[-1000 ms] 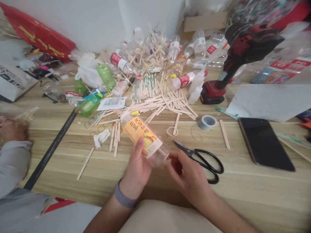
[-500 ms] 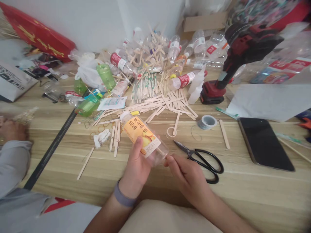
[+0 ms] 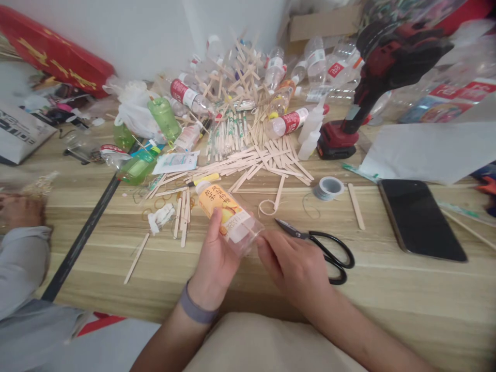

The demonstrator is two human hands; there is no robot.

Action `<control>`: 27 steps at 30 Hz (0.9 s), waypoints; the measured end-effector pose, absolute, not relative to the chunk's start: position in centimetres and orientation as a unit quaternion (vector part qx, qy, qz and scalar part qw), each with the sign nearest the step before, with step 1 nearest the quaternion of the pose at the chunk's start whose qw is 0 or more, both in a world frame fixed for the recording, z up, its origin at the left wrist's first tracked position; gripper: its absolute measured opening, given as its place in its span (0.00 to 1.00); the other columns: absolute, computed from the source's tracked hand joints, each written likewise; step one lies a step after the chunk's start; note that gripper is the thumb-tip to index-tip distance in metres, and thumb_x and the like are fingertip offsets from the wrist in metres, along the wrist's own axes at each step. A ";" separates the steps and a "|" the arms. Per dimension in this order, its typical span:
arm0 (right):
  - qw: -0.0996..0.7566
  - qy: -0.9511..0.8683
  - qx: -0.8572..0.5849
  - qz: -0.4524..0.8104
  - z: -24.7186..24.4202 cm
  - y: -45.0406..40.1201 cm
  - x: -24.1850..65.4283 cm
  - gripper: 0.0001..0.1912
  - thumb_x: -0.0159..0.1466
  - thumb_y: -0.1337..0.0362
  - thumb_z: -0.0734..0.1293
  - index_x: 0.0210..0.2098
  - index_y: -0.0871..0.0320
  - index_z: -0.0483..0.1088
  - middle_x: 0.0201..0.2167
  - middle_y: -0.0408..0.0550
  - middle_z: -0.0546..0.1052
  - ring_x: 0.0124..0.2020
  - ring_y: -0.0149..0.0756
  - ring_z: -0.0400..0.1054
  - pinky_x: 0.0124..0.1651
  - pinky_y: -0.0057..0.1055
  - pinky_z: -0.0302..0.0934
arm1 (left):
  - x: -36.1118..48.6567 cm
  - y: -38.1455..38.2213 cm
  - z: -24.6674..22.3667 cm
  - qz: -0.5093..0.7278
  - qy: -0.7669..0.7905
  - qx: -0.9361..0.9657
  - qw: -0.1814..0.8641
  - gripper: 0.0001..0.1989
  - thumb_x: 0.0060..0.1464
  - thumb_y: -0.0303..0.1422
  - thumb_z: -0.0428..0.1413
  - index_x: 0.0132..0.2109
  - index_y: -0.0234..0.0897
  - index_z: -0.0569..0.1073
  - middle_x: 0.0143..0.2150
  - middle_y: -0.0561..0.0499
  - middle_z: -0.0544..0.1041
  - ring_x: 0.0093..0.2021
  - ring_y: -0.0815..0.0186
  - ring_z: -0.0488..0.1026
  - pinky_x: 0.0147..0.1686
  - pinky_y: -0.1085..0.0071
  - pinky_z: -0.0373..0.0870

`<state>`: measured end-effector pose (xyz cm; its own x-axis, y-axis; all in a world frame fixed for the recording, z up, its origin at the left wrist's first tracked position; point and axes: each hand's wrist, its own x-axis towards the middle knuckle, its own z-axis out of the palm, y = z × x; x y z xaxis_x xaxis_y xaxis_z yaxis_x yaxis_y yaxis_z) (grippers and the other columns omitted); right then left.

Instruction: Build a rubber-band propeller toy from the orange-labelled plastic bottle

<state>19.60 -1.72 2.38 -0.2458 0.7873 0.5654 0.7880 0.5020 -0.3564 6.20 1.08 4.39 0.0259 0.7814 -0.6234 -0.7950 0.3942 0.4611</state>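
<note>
A clear plastic bottle with a yellow label [image 3: 228,214] lies tilted in my left hand [image 3: 219,253], whose fingers wrap round it with the thumb on the label. My right hand [image 3: 292,261] is closed at the bottle's base; a thin stick seems to show there, but what the fingertips pinch is too small to make out. Black-handled scissors [image 3: 315,245] lie just beyond my right hand. Several wooden sticks [image 3: 184,214] and a crumpled white tissue [image 3: 160,218] are left of the bottle.
Loose sticks [image 3: 267,160] and plastic bottles [image 3: 294,122] are heaped at the back. A red and black power drill [image 3: 341,139] stands upright right of them. Nearby are a tape roll [image 3: 328,188] and a phone [image 3: 422,219]. Another person's hand [image 3: 17,212] rests at the left edge.
The bottle has turned slightly, its base now a little higher and further left. My right hand has moved up and left with it, with its back turned more upward. The view has shifted slightly.
</note>
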 end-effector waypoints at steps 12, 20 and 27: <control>0.356 -0.783 -0.511 -0.002 2.3 -1.8 19.7 0.13 0.68 0.63 0.60 0.31 0.60 0.70 0.16 0.41 0.71 0.16 0.29 0.64 0.22 0.28 0.49 | 6.2 1.4 4.4 0.566 0.432 0.009 0.702 0.16 0.64 0.41 0.48 0.48 0.33 0.73 0.36 0.47 0.78 0.32 0.64 0.76 0.31 0.71 0.73; 0.347 -0.792 -0.502 0.027 2.2 -1.7 20.1 0.23 0.71 0.51 0.54 0.32 0.60 0.71 0.17 0.43 0.73 0.15 0.28 0.63 0.21 0.28 0.48 | 6.1 1.3 4.5 0.582 0.429 0.014 0.691 0.14 0.64 0.39 0.50 0.48 0.35 0.73 0.37 0.48 0.80 0.34 0.63 0.78 0.33 0.70 0.74; 0.327 -0.800 -0.492 0.101 2.1 -1.9 20.2 0.27 0.73 0.60 0.49 0.23 0.57 0.67 0.15 0.43 0.71 0.14 0.29 0.62 0.21 0.29 0.47 | 6.0 1.1 4.5 0.554 0.460 0.008 0.694 0.15 0.64 0.38 0.49 0.50 0.33 0.72 0.36 0.47 0.80 0.34 0.63 0.77 0.35 0.68 0.74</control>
<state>20.19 -1.90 2.07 -0.3019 0.8541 0.4234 0.7221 0.4949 -0.4835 6.03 1.11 4.50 -0.0371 0.7761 -0.6295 -0.7614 0.3861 0.5208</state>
